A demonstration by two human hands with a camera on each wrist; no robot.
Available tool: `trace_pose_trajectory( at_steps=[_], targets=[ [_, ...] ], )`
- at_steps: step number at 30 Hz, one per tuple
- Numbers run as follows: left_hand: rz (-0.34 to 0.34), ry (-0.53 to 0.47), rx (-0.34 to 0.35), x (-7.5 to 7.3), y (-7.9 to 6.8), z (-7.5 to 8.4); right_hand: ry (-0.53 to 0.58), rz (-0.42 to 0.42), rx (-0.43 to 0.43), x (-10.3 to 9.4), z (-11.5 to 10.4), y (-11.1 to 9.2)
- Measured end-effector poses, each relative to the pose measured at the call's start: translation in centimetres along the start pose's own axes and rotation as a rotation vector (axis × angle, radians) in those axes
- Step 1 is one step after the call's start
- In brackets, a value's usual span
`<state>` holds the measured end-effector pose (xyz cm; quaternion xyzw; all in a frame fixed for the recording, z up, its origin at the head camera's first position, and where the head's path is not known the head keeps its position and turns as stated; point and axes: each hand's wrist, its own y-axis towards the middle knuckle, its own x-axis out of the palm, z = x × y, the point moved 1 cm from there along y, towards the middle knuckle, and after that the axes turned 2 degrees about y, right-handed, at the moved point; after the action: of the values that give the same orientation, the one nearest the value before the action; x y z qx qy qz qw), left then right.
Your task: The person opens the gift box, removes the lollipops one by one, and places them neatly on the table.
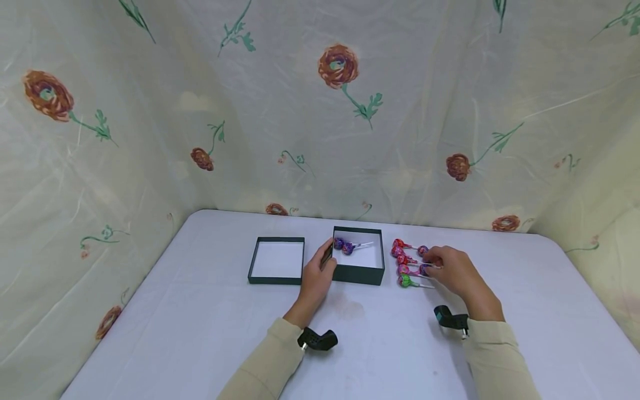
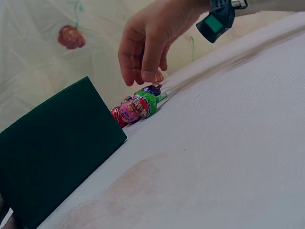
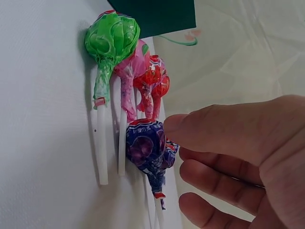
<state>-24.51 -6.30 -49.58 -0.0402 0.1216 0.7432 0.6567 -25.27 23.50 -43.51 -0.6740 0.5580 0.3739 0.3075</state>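
A dark green box with a white inside stands mid-table, holding two purple-wrapped lollipops. My left hand rests against its left wall, fingers extended and thumb near the front corner. To the right of the box lies a row of lollipops: green, pink and red, with purple ones at their stick ends. My right hand is over these purple lollipops. In the right wrist view the thumb tip is beside one wrapper, fingers loosely bent and apart from the thumb; contact is unclear.
Left of the box lies a shallow lid with a dark green rim and white inside. A white cloth covers the table. Flower-patterned curtains hang behind and at the sides. Each wrist wears a black device.
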Motion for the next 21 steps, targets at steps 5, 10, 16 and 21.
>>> trace_pose_trajectory(
  at_steps=[5,10,16,21],
  targets=[
    [-0.002,-0.005,0.003,0.0,0.0,0.1,0.000,0.014,-0.003,-0.1,-0.5,0.0],
    [-0.001,0.002,-0.002,-0.1,0.0,0.1,0.007,0.040,-0.037,-0.4,-1.4,-0.1],
    [0.011,0.006,-0.001,-0.3,0.1,0.2,0.004,0.076,-0.094,-0.8,-2.8,0.2],
    [-0.006,-0.013,-0.010,0.0,0.0,0.0,0.001,0.084,-0.104,-0.9,-3.7,0.1]
  ],
)
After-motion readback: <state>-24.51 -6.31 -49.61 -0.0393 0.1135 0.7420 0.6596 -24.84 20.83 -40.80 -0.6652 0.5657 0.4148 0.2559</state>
